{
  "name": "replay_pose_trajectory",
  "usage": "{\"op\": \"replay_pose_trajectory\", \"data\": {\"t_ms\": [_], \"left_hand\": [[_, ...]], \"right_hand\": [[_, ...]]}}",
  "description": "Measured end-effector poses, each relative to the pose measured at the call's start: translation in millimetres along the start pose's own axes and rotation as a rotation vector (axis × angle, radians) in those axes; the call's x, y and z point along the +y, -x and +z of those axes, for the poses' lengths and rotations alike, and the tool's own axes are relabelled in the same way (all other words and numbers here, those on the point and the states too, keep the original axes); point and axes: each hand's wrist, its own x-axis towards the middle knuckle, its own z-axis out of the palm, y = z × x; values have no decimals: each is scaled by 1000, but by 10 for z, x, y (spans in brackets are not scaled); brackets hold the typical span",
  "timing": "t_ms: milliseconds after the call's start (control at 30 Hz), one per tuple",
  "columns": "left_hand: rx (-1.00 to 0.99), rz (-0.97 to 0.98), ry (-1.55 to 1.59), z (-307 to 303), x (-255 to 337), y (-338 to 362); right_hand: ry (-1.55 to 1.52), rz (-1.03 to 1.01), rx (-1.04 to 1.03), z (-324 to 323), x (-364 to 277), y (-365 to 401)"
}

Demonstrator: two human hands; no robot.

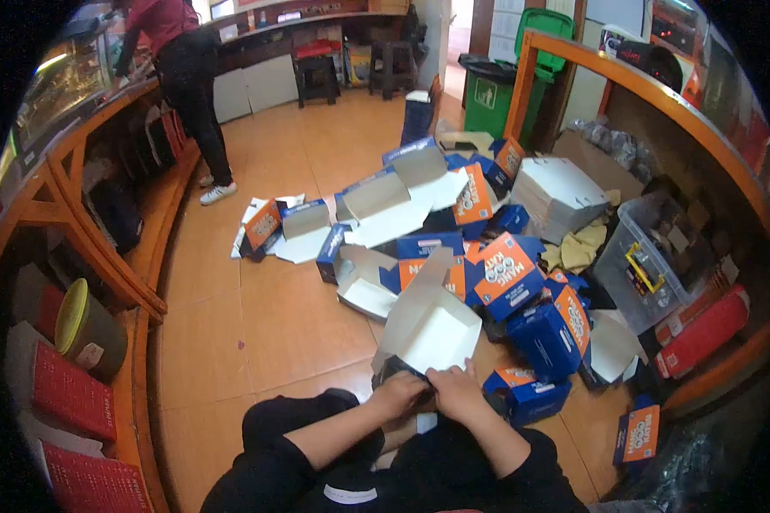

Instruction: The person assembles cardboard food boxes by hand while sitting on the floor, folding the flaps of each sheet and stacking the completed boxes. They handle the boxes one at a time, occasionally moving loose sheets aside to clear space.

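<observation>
Between my knees I have an unfolded cardboard box (pixel 441 329), its white inside facing up and its lid flap standing tall behind. My left hand (pixel 398 395) is closed on the near edge, by a dark side panel. Close beside it, my right hand (pixel 455 393) also grips that near edge, fingers bent over the cardboard. My fingertips are partly hidden. Just beyond lie more blue and orange boxes, among them an open one (pixel 370 286) with a white inside and a folded one (pixel 506 274). Another blue box (pixel 526 395) sits right of my right hand.
Several boxes spread over the tiled floor (pixel 205 342). A stack of flat white cartons (pixel 560 197) and a clear plastic bin (pixel 637 265) stand at right. Orange wooden shelving (pixel 141 359) runs along the left. A person (pixel 188 77) stands at the far left; green bins (pixel 492 103) are behind.
</observation>
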Motion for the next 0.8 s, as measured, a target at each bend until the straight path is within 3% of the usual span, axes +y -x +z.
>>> {"op": "replay_pose_trajectory", "data": {"t_ms": [133, 233, 300, 367, 433, 533, 633, 667, 800], "left_hand": [[-139, -144, 9, 49, 48, -4], [27, -93, 40, -210, 368, -44], [-108, -259, 255, -459, 415, 25], [-522, -436, 176, -736, 311, 67], [-710, -752, -13, -831, 129, 153], [-176, -625, -171, -807, 25, 267], [-107, -636, -214, -799, 162, 126], [-170, -632, -299, -861, 146, 105], [13, -806, -222, -1061, 64, -30]], "right_hand": [[-64, -11, -42, 184, 171, -9], [-128, -81, 38, 202, 304, 20], [-187, -73, 41, 110, 309, 45], [-276, -62, 7, -41, 255, 22], [-309, -77, 32, -103, 201, 17], [-294, -107, 122, -89, 149, -18], [-267, -88, 117, -43, 118, -67], [-224, -86, 95, -53, 111, -96], [-157, -99, 69, -74, 158, -127]]}}
